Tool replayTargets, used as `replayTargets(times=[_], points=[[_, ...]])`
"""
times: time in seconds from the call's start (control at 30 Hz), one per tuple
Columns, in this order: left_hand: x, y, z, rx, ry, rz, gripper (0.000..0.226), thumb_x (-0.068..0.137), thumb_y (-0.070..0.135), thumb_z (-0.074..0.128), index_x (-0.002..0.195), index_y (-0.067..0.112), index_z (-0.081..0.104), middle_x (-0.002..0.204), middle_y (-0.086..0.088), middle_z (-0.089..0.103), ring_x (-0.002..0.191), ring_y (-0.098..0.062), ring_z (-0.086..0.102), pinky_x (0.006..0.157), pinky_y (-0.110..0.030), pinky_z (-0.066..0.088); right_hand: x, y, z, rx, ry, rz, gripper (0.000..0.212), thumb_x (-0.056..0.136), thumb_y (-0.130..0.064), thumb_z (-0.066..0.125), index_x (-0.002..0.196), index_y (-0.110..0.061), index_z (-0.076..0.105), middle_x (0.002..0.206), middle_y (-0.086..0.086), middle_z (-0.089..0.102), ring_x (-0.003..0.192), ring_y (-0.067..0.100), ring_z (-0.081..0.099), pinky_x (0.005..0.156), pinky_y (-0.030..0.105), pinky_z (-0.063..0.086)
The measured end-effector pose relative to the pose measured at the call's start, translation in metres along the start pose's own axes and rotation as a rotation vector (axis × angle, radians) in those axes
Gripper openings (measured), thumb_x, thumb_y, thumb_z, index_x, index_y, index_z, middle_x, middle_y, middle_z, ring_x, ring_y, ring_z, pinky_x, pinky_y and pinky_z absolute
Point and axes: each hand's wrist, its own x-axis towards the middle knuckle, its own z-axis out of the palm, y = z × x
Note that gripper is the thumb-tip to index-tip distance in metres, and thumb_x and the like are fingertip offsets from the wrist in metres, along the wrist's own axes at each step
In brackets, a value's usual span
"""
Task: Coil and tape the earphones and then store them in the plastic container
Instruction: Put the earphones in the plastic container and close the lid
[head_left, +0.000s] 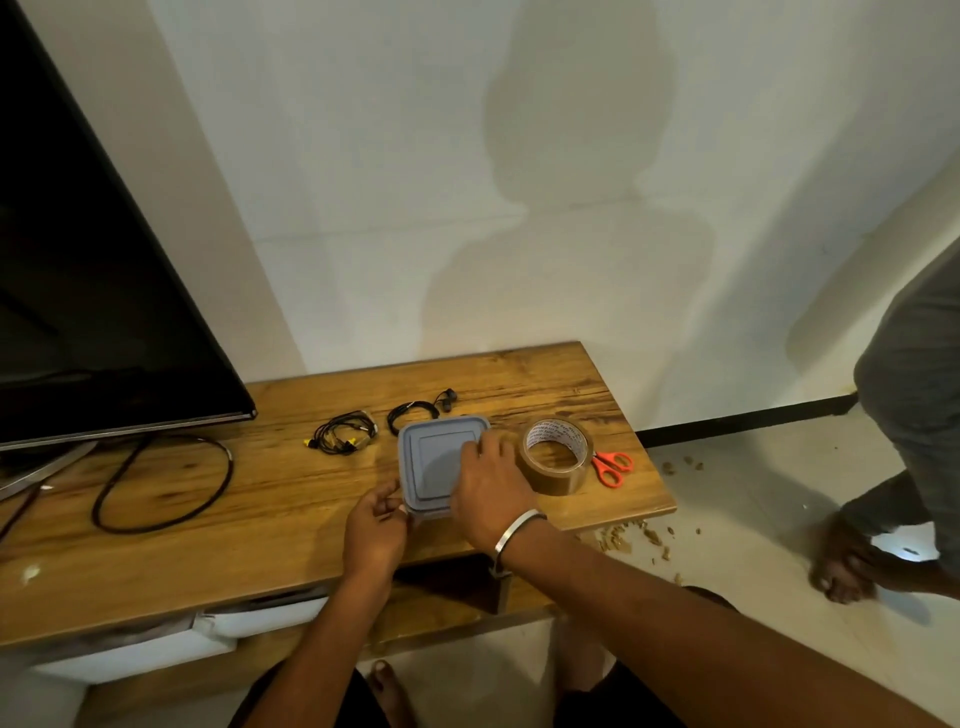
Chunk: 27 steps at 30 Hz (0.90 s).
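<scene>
- Along the left edge, one large black flat screen (93, 270) is cut off by the frame; it stands on the long wooden desk (291, 499).
- One thick black cable loop (161, 483) lies on the desk below the screen.
- One square grey plastic container (431, 462) with its lid on sits at mid-desk, near the front edge.
- Right hand (491, 480) lies across the container's right side, fingers (488, 441) spread flat on the lid, hiding that edge.
- Left hand (376, 525) pinches the container's near-left corner, fingers (389, 501) curled close; the exact grip is hard to make out.
- One roll of brown packing tape (556, 457) stands just right of the container.
- One pair of orange-handled scissors (613, 467) lies beside the tape, blades partly hidden behind it.
- Two black earphone bundles rest behind the container: a tangled one with yellow bits (343, 439) and a looser coil (415, 413) touching the lid's far edge.
</scene>
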Motion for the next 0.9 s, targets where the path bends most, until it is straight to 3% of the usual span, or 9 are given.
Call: replayTargets(times=[0.13,0.47,0.67,0.73,0.8,0.9], points=[[0.004,-0.007,-0.004,0.019,0.008,-0.004,0.037,0.091,-0.005,0.056,0.124,0.011,0.06,0.11,-0.008,0.067,0.099,-0.022,0.064,0.083,-0.035,0.055,0.001,-0.02,0.008,0.002,0.02,-0.193,0.043,0.088,-0.028,0.054,0.124,-0.007,0.044,0.126,0.015,0.041,0.115,0.033,0.041,0.096,0.044,0.038],[0.008,-0.006,-0.01,0.025,-0.008,-0.001,0.029,0.089,-0.003,0.06,0.114,0.011,0.064,0.106,-0.007,0.069,0.097,-0.021,0.066,0.075,-0.027,0.055,0.002,-0.024,0.023,-0.141,0.092,-0.401,0.031,0.093,-0.017,0.045,0.122,-0.006,0.046,0.117,0.016,0.049,0.104,0.034,0.047,0.086,0.046,0.04],[0.01,-0.008,-0.01,0.129,-0.003,0.017,0.028,0.09,0.004,0.06,0.115,0.015,0.067,0.108,-0.002,0.07,0.098,-0.017,0.065,0.084,-0.033,0.056,0.008,-0.024,0.03,-0.229,0.136,-0.47,0.024,0.089,-0.025,0.052,0.105,-0.008,0.058,0.1,0.013,0.06,0.089,0.03,0.055,0.072,0.042,0.046],[0.009,-0.008,-0.009,0.149,0.001,0.017,0.027,0.09,0.005,0.06,0.115,0.014,0.067,0.11,-0.002,0.07,0.099,-0.017,0.065,0.087,-0.035,0.056,0.011,-0.023,0.025,-0.189,0.157,-0.474,0.028,0.087,-0.029,0.053,0.105,-0.007,0.057,0.1,0.014,0.06,0.089,0.031,0.055,0.073,0.043,0.046],[0.008,-0.007,-0.01,0.146,0.015,0.012,0.025,0.091,0.005,0.059,0.113,0.012,0.066,0.108,-0.002,0.069,0.096,-0.016,0.064,0.077,-0.028,0.054,0.014,-0.02,0.014,-0.113,0.188,-0.471,0.033,0.085,-0.033,0.054,0.106,-0.008,0.053,0.102,0.013,0.057,0.091,0.03,0.053,0.076,0.043,0.046],[0.008,-0.006,-0.011,0.123,0.014,-0.001,0.021,0.091,0.007,0.06,0.11,0.013,0.067,0.103,-0.002,0.07,0.093,-0.016,0.065,0.067,-0.023,0.049,0.016,-0.012,-0.006,0.101,0.273,-0.426,0.023,0.084,-0.031,0.053,0.096,-0.012,0.048,0.096,0.008,0.053,0.086,0.023,0.047,0.077,0.038,0.047]])
